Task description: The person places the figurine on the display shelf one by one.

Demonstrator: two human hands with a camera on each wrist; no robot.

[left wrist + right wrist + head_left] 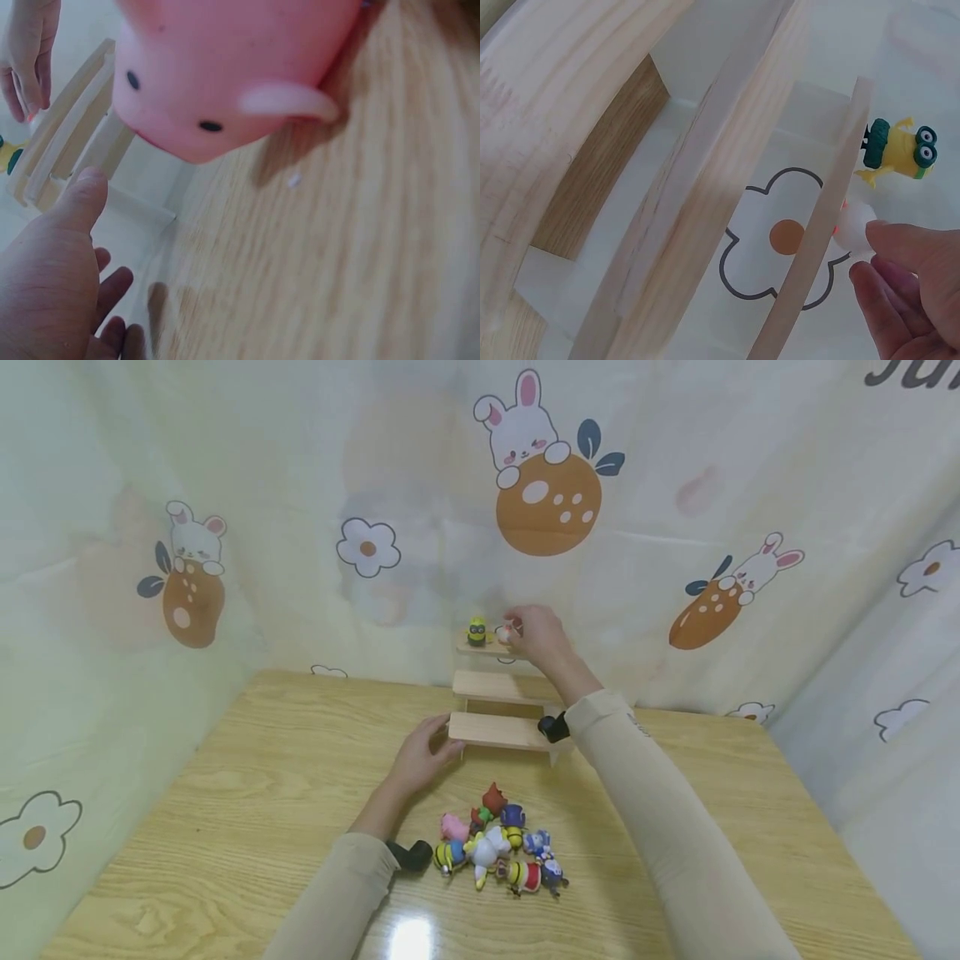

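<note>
A three-tier wooden display stand (491, 729) stands against the back curtain. My right hand (542, 637) is at its top tier, thumb and forefinger pinching a small white figure (853, 227) with red-orange details, partly hidden by the fingers. Beside it on that tier stands a yellow minion figure (477, 632) with green goggles and green clothing. My left hand (422, 754) is at the left end of the lowest tier, thumb raised near the board's edge and fingers loosely bent. Close to the left wrist camera lies a pink pig figure (240, 75).
In front of the stand several toy figures lie in a pile, among them a white-and-yellow one (487, 849), a red one (493, 797) and a yellow-and-red one (522, 875). Black wrist cameras are strapped at both wrists. A patterned curtain (420, 610) closes off the wooden table's (300, 752) back.
</note>
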